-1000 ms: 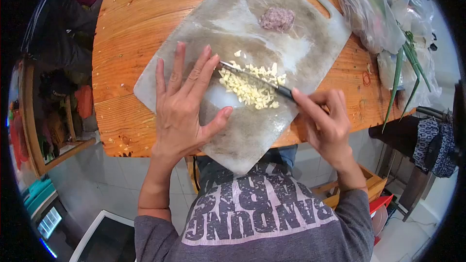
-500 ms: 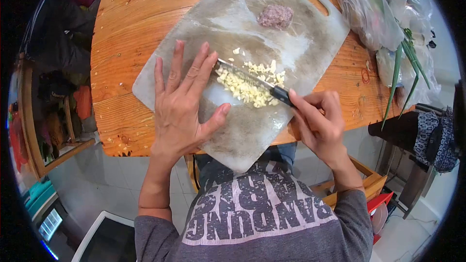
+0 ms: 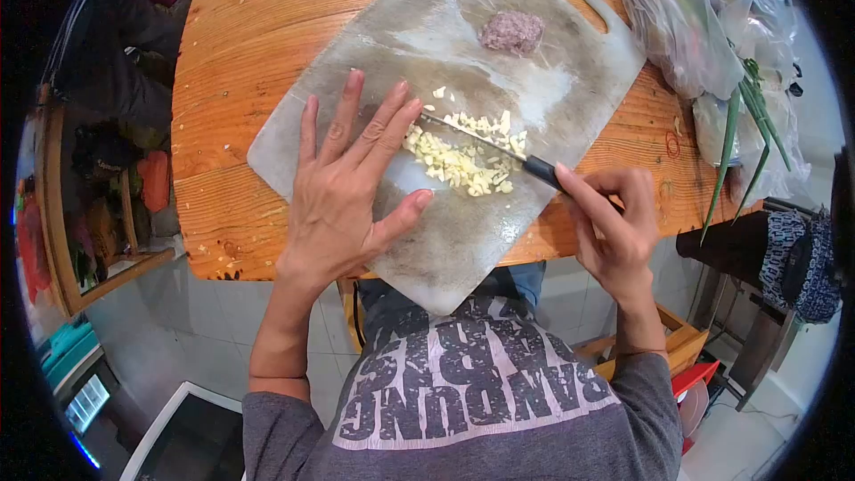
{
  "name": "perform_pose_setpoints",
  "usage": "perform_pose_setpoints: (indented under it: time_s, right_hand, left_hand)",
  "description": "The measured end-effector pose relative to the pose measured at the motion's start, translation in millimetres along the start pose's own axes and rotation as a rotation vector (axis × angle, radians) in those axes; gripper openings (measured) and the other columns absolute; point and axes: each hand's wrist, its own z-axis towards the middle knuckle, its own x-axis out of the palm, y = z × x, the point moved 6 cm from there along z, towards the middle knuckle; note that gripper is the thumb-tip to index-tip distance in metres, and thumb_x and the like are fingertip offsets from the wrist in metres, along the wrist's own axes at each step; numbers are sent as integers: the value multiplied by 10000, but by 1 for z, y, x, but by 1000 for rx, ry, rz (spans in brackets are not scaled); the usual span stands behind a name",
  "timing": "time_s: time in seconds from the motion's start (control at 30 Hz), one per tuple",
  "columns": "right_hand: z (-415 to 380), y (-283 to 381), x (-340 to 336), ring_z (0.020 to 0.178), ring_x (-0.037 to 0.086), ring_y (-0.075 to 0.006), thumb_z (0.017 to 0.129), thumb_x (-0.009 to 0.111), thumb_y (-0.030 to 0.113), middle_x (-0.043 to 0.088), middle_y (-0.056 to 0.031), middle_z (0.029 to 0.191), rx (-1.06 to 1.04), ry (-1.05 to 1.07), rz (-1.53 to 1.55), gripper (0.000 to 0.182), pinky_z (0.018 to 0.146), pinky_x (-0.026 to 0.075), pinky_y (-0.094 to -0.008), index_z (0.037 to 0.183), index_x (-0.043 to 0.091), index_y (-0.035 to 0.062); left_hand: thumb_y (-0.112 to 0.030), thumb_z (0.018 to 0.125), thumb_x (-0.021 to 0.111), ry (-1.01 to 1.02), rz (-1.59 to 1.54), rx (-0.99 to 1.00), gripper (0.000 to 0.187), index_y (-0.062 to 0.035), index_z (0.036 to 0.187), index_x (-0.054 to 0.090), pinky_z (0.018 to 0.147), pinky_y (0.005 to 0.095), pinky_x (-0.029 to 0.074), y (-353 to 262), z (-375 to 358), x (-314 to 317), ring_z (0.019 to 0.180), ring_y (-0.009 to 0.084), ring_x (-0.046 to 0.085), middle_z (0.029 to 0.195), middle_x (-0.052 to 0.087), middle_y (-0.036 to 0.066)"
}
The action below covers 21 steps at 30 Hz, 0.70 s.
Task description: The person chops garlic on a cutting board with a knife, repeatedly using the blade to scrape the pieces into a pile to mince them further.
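My right hand [image 3: 619,223] grips the black handle of a knife [image 3: 541,169], whose blade lies across a pile of chopped garlic [image 3: 463,167]. The blade's tip reaches the fingertips of my left hand [image 3: 343,187], which is spread over the left side of the cutting board [image 3: 419,258] with its thumb apart. Bits of the garlic sit on both sides of the blade. Farther up the board rests a small mound of pinkish minced food [image 3: 512,33].
The board lies on a wooden table [image 3: 232,125], its near corner jutting past the front edge. Clear plastic bags [image 3: 677,27] and green onion leaves [image 3: 753,116] are at the right. Part of a bowl-like thing shows at the top edge.
The knife and my right hand have shifted right, with the blade turned more edge-on. My left hand has moved slightly right, fingers still spread.
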Motion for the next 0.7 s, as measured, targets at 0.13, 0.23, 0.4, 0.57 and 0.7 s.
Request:
perform_pose_setpoints:
  time_s: [0.13, 0.23, 0.4, 0.57, 0.7]
  right_hand:
    - [-5, -5, 3, 748, 490, -218, 690, 755, -50, 570, -52, 850, -5, -27, -34, 531, 626, 408, -331, 1198, 751, 103]
    - [-3, -8, 3, 752, 491, -218, 683, 750, -55, 563, -44, 849, -35, -54, -22, 543, 627, 415, -325, 1198, 752, 118]
    - [6, -14, 8, 765, 501, -229, 689, 738, -57, 566, -56, 876, 1, -32, 43, 548, 657, 432, -339, 1201, 752, 137]
    - [13, -9, 0, 773, 505, -245, 713, 724, -63, 549, -72, 866, -45, -9, -26, 514, 670, 439, -342, 1191, 750, 124]
    - [19, -17, 6, 784, 510, -241, 725, 723, -70, 544, -75, 868, 0, 11, 60, 483, 669, 439, -344, 1172, 750, 109]
  left_hand:
    - [-526, 926, 545, 6, 13, 13, 736, -134, 1541, 444, 1249, 582, 50, -1, -3, 0, 1566, 337, 166, 1609, 419, 63]
    - [-550, 923, 547, -9, 21, 2, 750, -137, 1541, 446, 1249, 581, 48, 0, -1, 0, 1566, 336, 165, 1608, 420, 64]
    - [-566, 909, 564, -16, 14, -20, 772, -133, 1538, 449, 1249, 579, 44, 1, -3, 1, 1567, 336, 165, 1608, 419, 66]
    - [-557, 899, 583, -22, 23, -23, 791, -127, 1547, 434, 1248, 578, 48, 1, -3, -1, 1565, 338, 170, 1607, 420, 73]
    - [-553, 895, 589, -45, 8, -40, 798, -127, 1551, 427, 1246, 583, 51, 3, 1, -1, 1565, 337, 173, 1607, 419, 77]
